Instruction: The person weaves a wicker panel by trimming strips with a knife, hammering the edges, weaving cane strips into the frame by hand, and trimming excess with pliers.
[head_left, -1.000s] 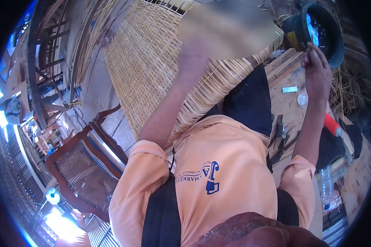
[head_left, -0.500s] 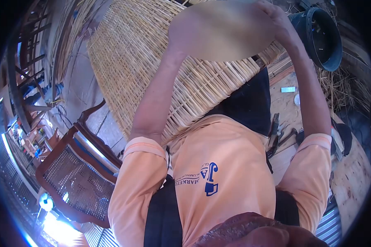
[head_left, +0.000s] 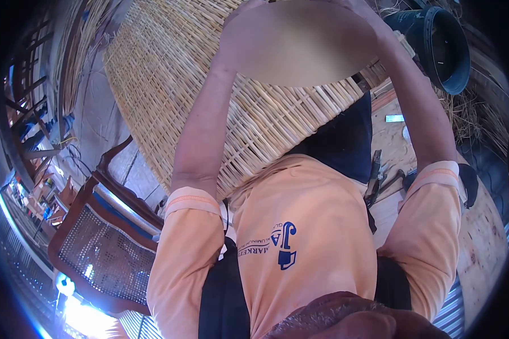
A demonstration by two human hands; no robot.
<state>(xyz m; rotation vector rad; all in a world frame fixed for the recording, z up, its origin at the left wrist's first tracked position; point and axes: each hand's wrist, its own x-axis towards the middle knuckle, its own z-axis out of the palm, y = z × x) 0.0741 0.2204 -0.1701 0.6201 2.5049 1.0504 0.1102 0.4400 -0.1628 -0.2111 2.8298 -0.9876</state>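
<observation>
A large woven wicker panel [head_left: 169, 73] of pale canes lies slanted before me, its near edge close to my lap. My left hand [head_left: 240, 28] is at the panel's upper part, its fingers mostly lost in a blurred oval patch. On the other side of this patch, near the panel's right end, is my right hand [head_left: 370, 22]; its fingers are hidden too. Whether either hand grips a cane cannot be made out.
A dark green bucket [head_left: 449, 51] stands at upper right. Tools [head_left: 374, 178] lie on a wooden board [head_left: 475, 237] to my right. On the left are a cane-mesh chair [head_left: 104, 254] and long loose canes [head_left: 76, 51]. Fibre scraps [head_left: 481, 124] lie below the bucket.
The wicker panel has shifted slightly left in view. My left forearm has moved a little left and up, and my right hand has shifted slightly left.
</observation>
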